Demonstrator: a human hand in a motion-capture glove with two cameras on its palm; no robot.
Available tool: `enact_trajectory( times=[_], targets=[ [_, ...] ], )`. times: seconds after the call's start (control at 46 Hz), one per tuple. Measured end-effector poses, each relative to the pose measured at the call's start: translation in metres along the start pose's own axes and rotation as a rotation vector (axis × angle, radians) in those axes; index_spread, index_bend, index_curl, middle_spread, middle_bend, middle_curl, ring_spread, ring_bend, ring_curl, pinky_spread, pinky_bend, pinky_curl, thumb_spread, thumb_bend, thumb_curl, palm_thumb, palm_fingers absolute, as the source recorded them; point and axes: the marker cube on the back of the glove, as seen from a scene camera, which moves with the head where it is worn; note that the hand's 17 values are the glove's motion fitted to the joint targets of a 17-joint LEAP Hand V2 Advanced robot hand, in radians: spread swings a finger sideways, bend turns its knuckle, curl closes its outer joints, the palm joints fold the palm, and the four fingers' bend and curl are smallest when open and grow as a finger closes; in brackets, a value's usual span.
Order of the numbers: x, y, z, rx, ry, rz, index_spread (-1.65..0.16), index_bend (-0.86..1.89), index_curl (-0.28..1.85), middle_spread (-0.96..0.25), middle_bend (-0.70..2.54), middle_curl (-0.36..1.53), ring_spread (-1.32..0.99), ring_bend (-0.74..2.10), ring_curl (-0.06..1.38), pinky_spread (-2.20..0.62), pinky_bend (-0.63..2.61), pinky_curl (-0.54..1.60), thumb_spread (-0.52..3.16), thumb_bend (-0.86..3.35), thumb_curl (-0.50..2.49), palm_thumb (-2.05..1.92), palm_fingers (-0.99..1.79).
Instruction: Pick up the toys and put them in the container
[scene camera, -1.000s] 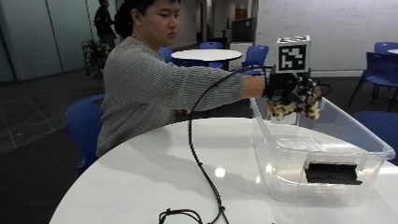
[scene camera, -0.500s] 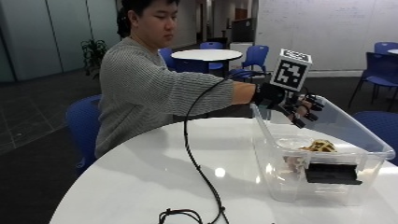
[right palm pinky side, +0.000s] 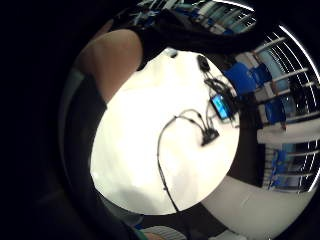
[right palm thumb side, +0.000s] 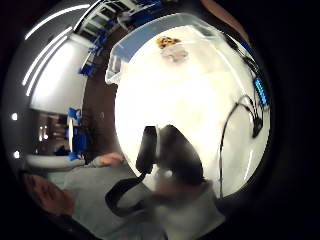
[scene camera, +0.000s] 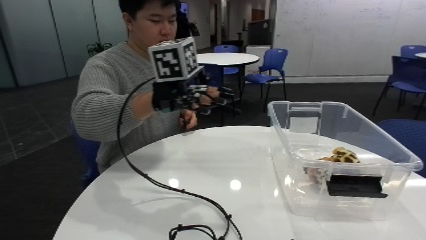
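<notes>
A clear plastic container (scene camera: 301, 119) stands on the right side of the round white table (scene camera: 219, 165). A yellow, brown-spotted toy (scene camera: 341, 155) lies inside it on the bottom. My gloved right hand (scene camera: 203, 97) is raised over the table's far edge, close to the person's chest and well left of the container. Its fingers are spread and hold nothing. The thumb side palm view looks back across the table at the container (right palm thumb side: 131, 56) with the toy (right palm thumb side: 167, 41) in it.
A black cable (scene camera: 152, 181) trails from the glove across the table to a coil at its front edge. A small device with a lit blue screen (right palm pinky side: 220, 106) and more cables lie on the table. Blue chairs (scene camera: 269, 67) and another round table stand behind.
One second ago my hand held the toy above the container. It let the toy fall in, then drew back left toward the person's chest with fingers spread.
</notes>
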Motion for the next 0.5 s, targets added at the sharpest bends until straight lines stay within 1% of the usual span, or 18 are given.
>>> enact_trajectory(
  times=[0.065,0.13,0.239,0.348,0.5],
  targets=[
    [0.012,0.024,0.000,0.021,0.005,0.063,-0.37,0.17,0.34,-0.15,0.17,0.35,-0.07,0.28,0.33,0.05,0.86,0.32,1.34,-0.02,0.43,-0.02,-0.13],
    [0.012,0.047,0.002,0.032,0.004,0.072,-0.37,0.16,0.33,-0.15,0.17,0.35,-0.07,0.26,0.33,0.06,0.83,0.31,1.34,-0.02,0.42,-0.02,-0.12],
    [-0.006,0.089,0.017,0.040,-0.004,0.011,-0.37,0.16,0.33,-0.15,0.16,0.34,-0.07,0.23,0.32,0.06,0.81,0.31,1.36,-0.02,0.40,-0.02,-0.11],
    [-0.041,0.147,0.043,0.030,-0.031,-0.064,-0.37,0.16,0.33,-0.15,0.16,0.33,-0.07,0.21,0.32,0.06,0.79,0.30,1.36,-0.02,0.38,-0.01,-0.10],
    [-0.093,0.231,0.089,-0.073,0.007,-0.123,-0.37,0.17,0.33,-0.15,0.16,0.32,-0.06,0.19,0.32,0.06,0.76,0.30,1.38,-0.02,0.36,-0.01,-0.09]
  ],
)
